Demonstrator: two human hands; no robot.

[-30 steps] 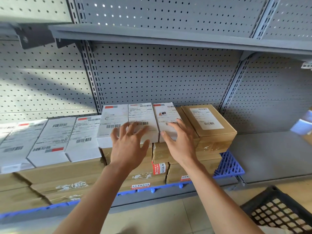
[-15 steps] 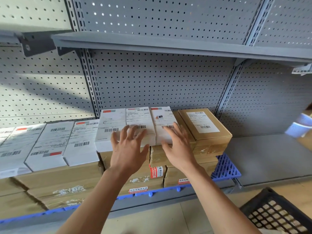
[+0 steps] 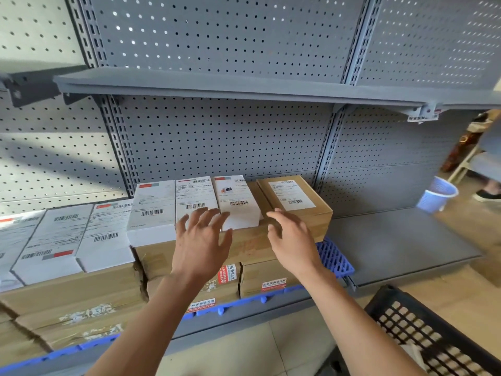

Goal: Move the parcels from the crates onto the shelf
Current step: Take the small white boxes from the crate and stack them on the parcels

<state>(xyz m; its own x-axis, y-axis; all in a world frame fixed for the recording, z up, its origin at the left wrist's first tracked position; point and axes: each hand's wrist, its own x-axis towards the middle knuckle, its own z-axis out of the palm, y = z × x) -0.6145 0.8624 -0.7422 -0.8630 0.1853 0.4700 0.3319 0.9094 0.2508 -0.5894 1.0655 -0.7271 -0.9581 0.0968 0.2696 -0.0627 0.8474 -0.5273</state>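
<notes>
Three white labelled parcels (image 3: 195, 198) lie side by side on top of stacked brown cartons (image 3: 246, 245) on the grey shelf (image 3: 401, 240). A brown labelled parcel (image 3: 294, 199) sits to their right. My left hand (image 3: 200, 237) hovers with spread fingers at the front edge of the middle white parcel, holding nothing. My right hand (image 3: 291, 240) is open in front of the brown parcel's near corner, fingers relaxed. A black crate (image 3: 423, 329) stands on the floor at lower right.
More white parcels (image 3: 67, 234) cover brown cartons on the left, all on a blue plastic pallet (image 3: 334, 259). An upper grey shelf (image 3: 217, 82) overhangs. The shelf's right part is bare. A blue basket (image 3: 436, 195) and a person's shoe (image 3: 486, 195) are at far right.
Both hands have drawn back from the white parcels toward me and slid a little right. The view has tilted up and shifted right, showing more of the room.
</notes>
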